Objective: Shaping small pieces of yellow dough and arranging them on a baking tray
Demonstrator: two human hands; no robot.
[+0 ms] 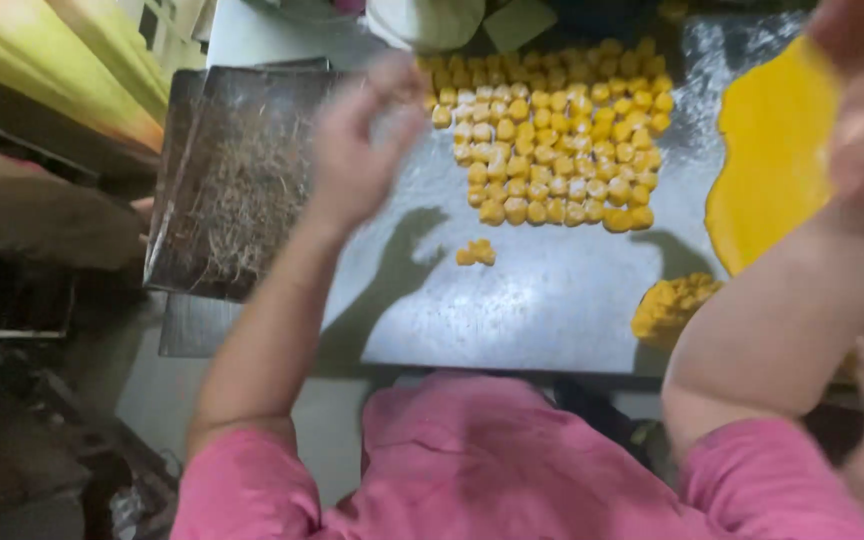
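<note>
Shiny grey metal surface (552, 300) under bright overhead light, with dark shadows cast across its sheen. Left of the surface, a dark scratched metal tray (237, 180), tilted slightly, overlapping the surface's left edge. Further left of the tray, yellow-green fabric (62, 60) in the upper corner, with dim, cluttered shelving (12, 300) beneath it. Below the tray, a strip of pale grey floor (152, 400). Beyond the surface's far edge, a pale rounded container (427, 20), blurred.
</note>
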